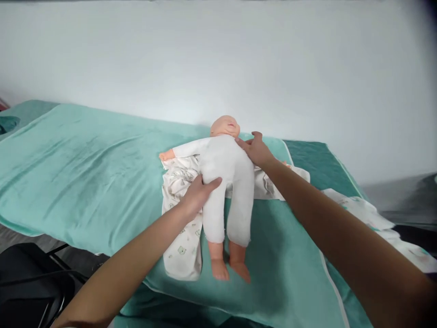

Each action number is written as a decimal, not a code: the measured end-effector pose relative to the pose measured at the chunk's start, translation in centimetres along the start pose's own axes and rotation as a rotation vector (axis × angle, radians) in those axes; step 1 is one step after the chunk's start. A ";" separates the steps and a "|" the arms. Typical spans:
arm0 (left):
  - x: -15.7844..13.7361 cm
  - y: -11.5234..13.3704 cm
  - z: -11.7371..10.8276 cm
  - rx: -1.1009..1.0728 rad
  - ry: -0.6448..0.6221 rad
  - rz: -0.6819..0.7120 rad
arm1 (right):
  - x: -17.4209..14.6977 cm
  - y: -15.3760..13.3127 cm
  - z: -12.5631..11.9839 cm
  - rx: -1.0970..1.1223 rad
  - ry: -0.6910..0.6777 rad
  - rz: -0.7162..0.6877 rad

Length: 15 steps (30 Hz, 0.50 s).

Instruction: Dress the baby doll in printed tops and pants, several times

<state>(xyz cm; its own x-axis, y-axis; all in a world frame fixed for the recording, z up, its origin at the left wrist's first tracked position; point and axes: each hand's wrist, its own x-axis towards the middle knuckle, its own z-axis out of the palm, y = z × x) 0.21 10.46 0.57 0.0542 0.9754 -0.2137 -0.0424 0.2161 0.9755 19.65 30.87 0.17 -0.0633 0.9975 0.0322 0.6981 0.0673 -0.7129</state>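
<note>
A baby doll (225,157) with a white cloth body and bare plastic head, hands and feet lies on its back, its head toward the wall. My left hand (201,193) grips the hip and thigh on the left, thumb across the front, fingers hidden beneath. At the opposite shoulder, my right hand (256,149) has its thumb on the upper chest and its other fingers around the far side. Beneath and beside the doll is a white printed baby garment (182,250), spread to both sides, with one leg stretching toward me. The doll's arm on the right is mostly hidden.
A light green blanket (75,168) covers the table, with darker green cloth (314,166) at the right. More white printed cloth (362,207) lies at the right edge. A white wall (170,59) stands behind. A black chair (30,282) is at lower left.
</note>
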 end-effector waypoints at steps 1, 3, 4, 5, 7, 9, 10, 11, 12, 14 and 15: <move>0.6 0.3 0.1 -0.107 -0.042 -0.027 | 0.6 0.2 -0.2 0.008 -0.082 0.022; 1.4 1.0 0.3 -0.254 -0.095 -0.093 | 1.4 0.0 -0.7 0.019 -0.199 0.017; 1.6 1.4 0.2 -0.274 -0.106 -0.115 | 1.8 -0.3 -0.8 0.030 -0.235 -0.008; 1.8 1.9 0.0 -0.276 -0.111 -0.127 | 2.1 -0.7 -0.9 0.044 -0.263 -0.034; 2.1 3.0 -1.2 -0.255 -0.123 -0.133 | 2.7 -2.0 -0.7 0.070 -0.301 -0.050; 2.3 4.3 -3.5 -0.207 -0.132 -0.103 | 3.4 -3.8 0.0 0.095 -0.324 -0.040; 2.4 4.9 -5.1 -0.171 -0.125 -0.082 | 3.7 -4.9 0.7 0.107 -0.327 -0.040; 2.4 5.5 -6.8 -0.131 -0.105 -0.060 | 4.1 -6.2 1.6 0.122 -0.330 -0.051; 2.5 5.9 -8.8 -0.086 -0.075 -0.042 | 4.5 -7.6 2.6 0.142 -0.330 -0.071; 2.6 6.6 -12.9 -0.009 -0.012 -0.039 | 5.2 -10.7 4.9 0.189 -0.331 -0.118; 2.6 6.7 -15.0 0.020 0.005 -0.053 | 5.6 -12.4 6.3 0.219 -0.330 -0.142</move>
<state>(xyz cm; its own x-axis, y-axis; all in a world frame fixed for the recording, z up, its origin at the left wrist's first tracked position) -14.93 15.07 5.75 0.0513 0.9629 -0.2650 -0.0201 0.2663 0.9637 6.19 35.50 4.77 -0.3984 0.9153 -0.0599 0.4997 0.1618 -0.8510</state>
